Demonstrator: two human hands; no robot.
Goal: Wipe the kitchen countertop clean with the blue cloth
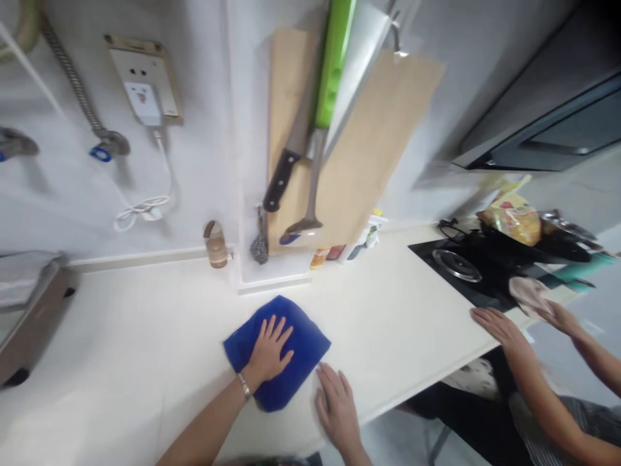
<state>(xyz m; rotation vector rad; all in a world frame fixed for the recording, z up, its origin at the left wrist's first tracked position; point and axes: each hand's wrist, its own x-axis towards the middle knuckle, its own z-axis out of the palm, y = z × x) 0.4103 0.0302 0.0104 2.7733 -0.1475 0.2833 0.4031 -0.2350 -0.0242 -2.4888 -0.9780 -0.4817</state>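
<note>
My left hand (270, 349) lies flat with spread fingers on a blue cloth (301, 336), pressing it onto the white countertop (145, 336). A bracelet sits on that wrist. My right hand (337, 404) rests flat on the bare counter just right of the cloth, fingers stretched out and holding nothing.
Another person's two hands (499, 327) rest on the counter edge at right, beside a black stove (456, 265) with pans. Wooden cutting boards (369, 149), a knife (286, 168) and a spatula hang on the wall. A small jar (216, 244) stands at the wall; a sink edge (29, 317) lies left.
</note>
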